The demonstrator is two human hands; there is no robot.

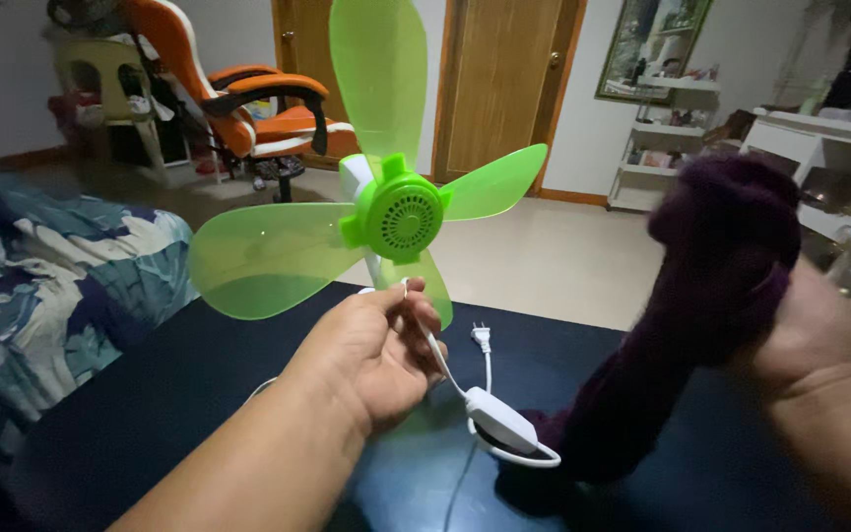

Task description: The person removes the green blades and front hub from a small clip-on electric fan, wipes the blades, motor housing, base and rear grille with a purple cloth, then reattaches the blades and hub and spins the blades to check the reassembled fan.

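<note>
We grip the fan [386, 212] by its white stem in our left hand [371, 350], blades upright above the dark bench [150, 414]. Our right hand [805, 340], at 3 o'clock of the fan, is closed around a purple cloth [701, 296]. The fan's cord switch [501, 421] hangs at 5 o'clock.

A dark glossy table [150, 414] bears a white plug [482, 337] and purple cloth [632, 414]
</note>
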